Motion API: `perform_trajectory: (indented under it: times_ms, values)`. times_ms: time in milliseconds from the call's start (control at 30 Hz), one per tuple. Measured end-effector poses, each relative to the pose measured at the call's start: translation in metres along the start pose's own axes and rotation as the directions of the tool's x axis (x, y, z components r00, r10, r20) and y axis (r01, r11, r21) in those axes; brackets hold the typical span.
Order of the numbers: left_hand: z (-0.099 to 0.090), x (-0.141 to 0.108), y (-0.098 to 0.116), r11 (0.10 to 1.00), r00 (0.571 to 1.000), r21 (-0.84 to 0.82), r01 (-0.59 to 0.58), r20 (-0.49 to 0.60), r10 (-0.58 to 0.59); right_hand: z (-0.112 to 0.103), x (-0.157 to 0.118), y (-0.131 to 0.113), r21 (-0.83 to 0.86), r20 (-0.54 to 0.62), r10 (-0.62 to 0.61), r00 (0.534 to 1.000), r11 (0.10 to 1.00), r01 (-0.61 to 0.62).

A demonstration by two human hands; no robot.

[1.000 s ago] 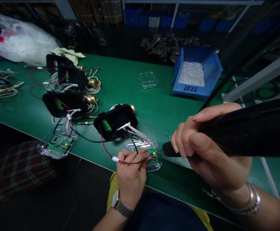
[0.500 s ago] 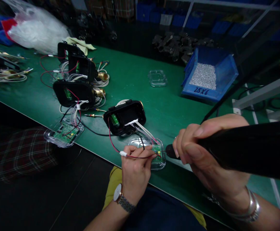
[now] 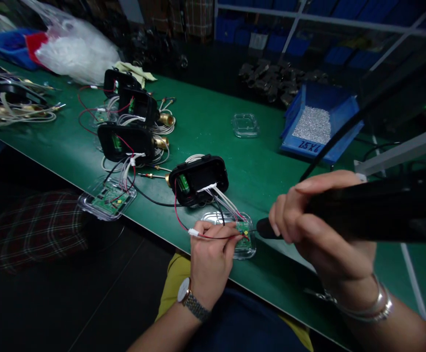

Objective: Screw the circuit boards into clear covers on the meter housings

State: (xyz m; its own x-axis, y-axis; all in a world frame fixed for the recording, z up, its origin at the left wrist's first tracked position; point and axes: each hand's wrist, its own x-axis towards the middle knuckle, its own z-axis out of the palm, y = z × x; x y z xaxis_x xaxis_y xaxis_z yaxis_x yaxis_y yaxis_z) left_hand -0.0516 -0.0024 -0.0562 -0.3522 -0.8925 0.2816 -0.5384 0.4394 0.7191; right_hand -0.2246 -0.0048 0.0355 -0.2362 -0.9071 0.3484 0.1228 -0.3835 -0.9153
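Note:
My left hand (image 3: 213, 254) pinches the red and black wires (image 3: 213, 237) over a green circuit board (image 3: 243, 227) in a clear plastic cover (image 3: 250, 252) near the table's front edge. My right hand (image 3: 319, 220) is wrapped round a black power screwdriver (image 3: 367, 210), held nearly level. Its thin tip reaches the right side of the board, close to my left fingertips; whether it touches a screw is too small to tell. White and black wires run from the board to an open black housing (image 3: 218, 168) behind it, with a green part inside.
Three more black housings (image 3: 125, 142) with brass fittings stand at left, one wired to another board (image 3: 106, 198) at the edge. A blue bin (image 3: 310, 127) of small metal pieces, an empty clear cover (image 3: 245, 125), a plastic bag (image 3: 77, 51) and cables (image 3: 18, 105) lie farther off.
The view has shifted slightly, so the table items appear farther right. The screwdriver is held more level, while my left hand keeps its pinch on the wires at the board.

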Motion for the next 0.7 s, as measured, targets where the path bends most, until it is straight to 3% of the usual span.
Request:
perform_trajectory:
  times_ms: [67,133,233,400,567,700]
  values:
    - [-0.001,0.000,-0.001,1.000,1.000,-0.011,0.003,0.009,-0.003,-0.008,0.012,-0.001,0.035,-0.067,-0.115,0.991,0.993,0.117]
    - [-0.002,-0.002,-0.004,1.000,1.000,-0.016,-0.013,-0.007,0.013,-0.019,0.025,0.002,-0.017,-0.209,-0.210,0.955,0.977,0.211]
    - [-0.006,-0.007,-0.007,0.998,0.997,0.006,-0.067,-0.046,0.067,-0.035,0.038,0.012,-0.096,-0.321,-0.217,0.922,0.976,0.196]
    - [-0.016,-0.019,-0.011,0.985,0.988,0.084,-0.149,-0.037,0.153,-0.046,0.042,0.026,-0.076,-0.328,-0.108,0.939,0.993,0.088]
    - [-0.028,-0.029,-0.010,0.985,0.990,0.123,-0.124,-0.052,0.131,-0.044,0.036,0.025,-0.087,-0.291,-0.065,0.955,0.995,0.041]
    - [-0.032,-0.036,-0.002,0.994,0.991,0.021,-0.105,-0.077,0.107,-0.034,0.031,0.010,-0.055,-0.265,-0.069,0.962,0.997,0.057]
